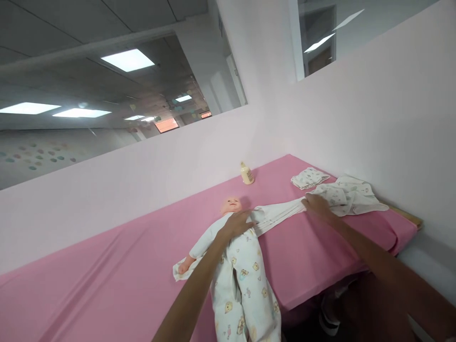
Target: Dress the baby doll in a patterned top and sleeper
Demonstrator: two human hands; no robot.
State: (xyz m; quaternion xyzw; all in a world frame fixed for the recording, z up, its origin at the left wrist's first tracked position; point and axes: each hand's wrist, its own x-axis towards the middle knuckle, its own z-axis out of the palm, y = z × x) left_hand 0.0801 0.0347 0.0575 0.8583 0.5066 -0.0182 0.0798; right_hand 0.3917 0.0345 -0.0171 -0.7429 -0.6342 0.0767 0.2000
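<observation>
A baby doll (232, 205) lies on its back on the pink-covered table, dressed in a white top and printed trousers (245, 275). My left hand (238, 225) rests on the doll's chest, its fingers stretched out. From the chest, a white sleeve (280, 214) is pulled taut to the right. My right hand (317, 205) is closed round the far end of that sleeve, beside a crumpled printed cloth (351, 195). On the other side, the doll's arm is in a sleeve, with its small hand showing over a piece of white cloth (177, 270).
A cream bottle (247, 174) stands near the back wall. A folded printed cloth (309, 178) lies at the back right of the pink table cover (117, 266). White walls with windows border the back and right. A shoe (328, 319) shows below the table's front edge.
</observation>
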